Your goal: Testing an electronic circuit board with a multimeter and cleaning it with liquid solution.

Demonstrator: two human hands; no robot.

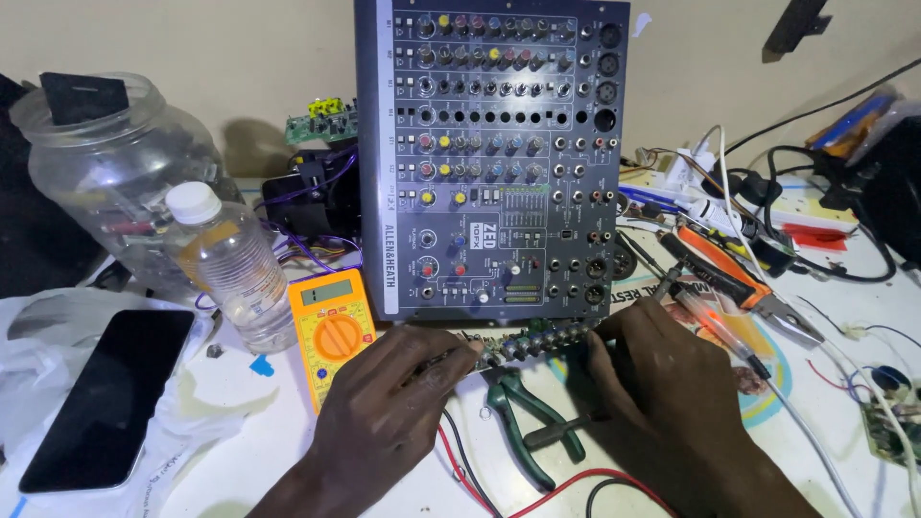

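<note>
Even, soft indoor light falls across a cluttered white bench (pixel 403 480) — bright enough to read every colour, with no hard glare. A broad, diffuse shadow sits on the wall at upper centre-left, beside the upright mixing console (pixel 489 153). The dark phone screen (pixel 106 393) at lower left shows a faint sheen. Focus holds across the centre; the wide lens bends the frame edges slightly, and the far right corner falls dimmer.

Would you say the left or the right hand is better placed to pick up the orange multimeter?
Probably the left. The left hand grips the circuit board strip's near end, right beside the orange multimeter. The right hand holds the strip's far end and would have to cross over it.
</note>
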